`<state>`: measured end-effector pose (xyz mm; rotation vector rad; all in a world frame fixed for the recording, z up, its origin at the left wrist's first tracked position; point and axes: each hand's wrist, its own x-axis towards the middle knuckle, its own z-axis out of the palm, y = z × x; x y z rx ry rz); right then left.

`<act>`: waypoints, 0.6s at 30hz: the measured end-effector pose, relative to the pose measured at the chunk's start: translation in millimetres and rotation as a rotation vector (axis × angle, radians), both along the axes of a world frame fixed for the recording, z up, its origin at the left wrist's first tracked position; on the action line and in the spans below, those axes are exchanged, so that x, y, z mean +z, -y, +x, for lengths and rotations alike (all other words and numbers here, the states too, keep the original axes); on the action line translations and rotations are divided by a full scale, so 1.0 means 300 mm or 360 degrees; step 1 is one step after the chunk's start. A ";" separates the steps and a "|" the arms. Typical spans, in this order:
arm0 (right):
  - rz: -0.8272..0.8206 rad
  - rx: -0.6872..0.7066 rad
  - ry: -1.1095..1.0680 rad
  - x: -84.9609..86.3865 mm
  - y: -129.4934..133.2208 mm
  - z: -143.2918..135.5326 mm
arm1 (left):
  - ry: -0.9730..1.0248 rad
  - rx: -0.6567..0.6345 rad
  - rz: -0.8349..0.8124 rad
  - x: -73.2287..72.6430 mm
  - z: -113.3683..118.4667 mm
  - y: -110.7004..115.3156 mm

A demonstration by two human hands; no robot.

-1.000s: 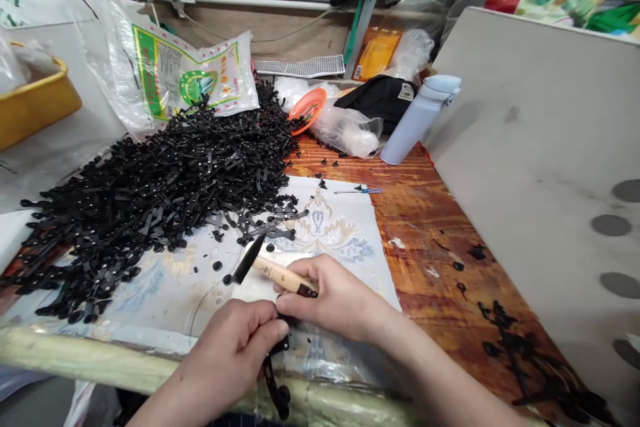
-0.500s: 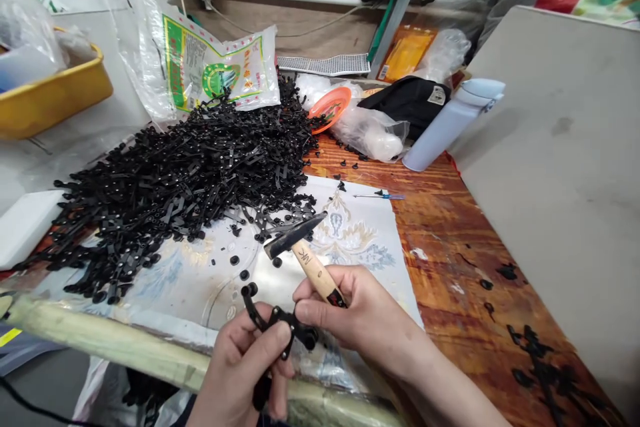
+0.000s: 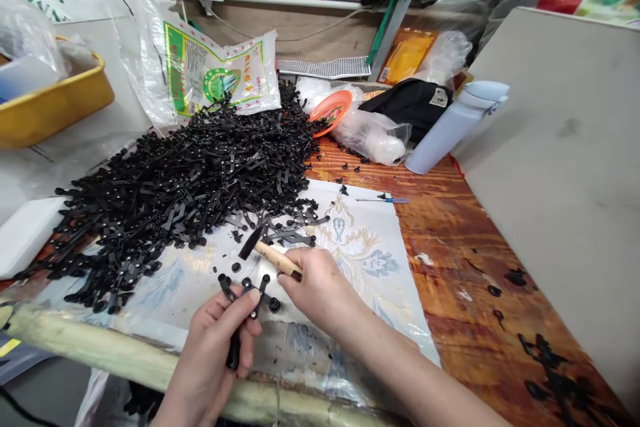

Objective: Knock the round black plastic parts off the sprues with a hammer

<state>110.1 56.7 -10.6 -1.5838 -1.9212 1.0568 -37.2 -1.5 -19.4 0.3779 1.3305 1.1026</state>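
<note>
Between the thumb and fingers of my left hand (image 3: pixel 223 327) is a black jointed linkage part (image 3: pixel 255 297) with round ends and small shiny rivets. My right hand (image 3: pixel 317 283) is wrapped round the wooden handle of a small hammer (image 3: pixel 273 257), whose dark head points away to the left over the patterned cloth (image 3: pixel 360 260). The hammer is apart from the linkage. A few loose black round caps (image 3: pixel 236 267) lie on the cloth beside my left hand. Farther back rises a big heap of similar black linkages (image 3: pixel 200 167).
A blue-handled thin tool (image 3: pixel 395 200) lies at the cloth's far edge. Behind stand a light blue bottle (image 3: pixel 445 130), an orange plate (image 3: pixel 333 112) and a black cloth bag (image 3: pixel 407 103). Black scraps (image 3: pixel 555 367) sit on the wooden tabletop (image 3: pixel 450 267). A yellow basket (image 3: pixel 55 107) is at left.
My right hand has drawn away from the linkage, carrying the hammer left and lower, its head now turned to the left. My left hand has shifted left with the linkage.
</note>
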 end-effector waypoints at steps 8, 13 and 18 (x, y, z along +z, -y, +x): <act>-0.0177 0.0005 -0.0083 0.010 0.028 0.067 | 0.0002 -0.0028 -0.0034 0.013 0.018 0.001; -0.0146 -0.0143 -0.0159 0.048 0.043 0.168 | 0.0047 -0.0064 -0.0059 0.013 0.034 -0.003; -0.0180 -0.0172 -0.0236 0.045 0.091 0.204 | 0.0052 -0.0073 -0.0045 0.008 0.061 -0.002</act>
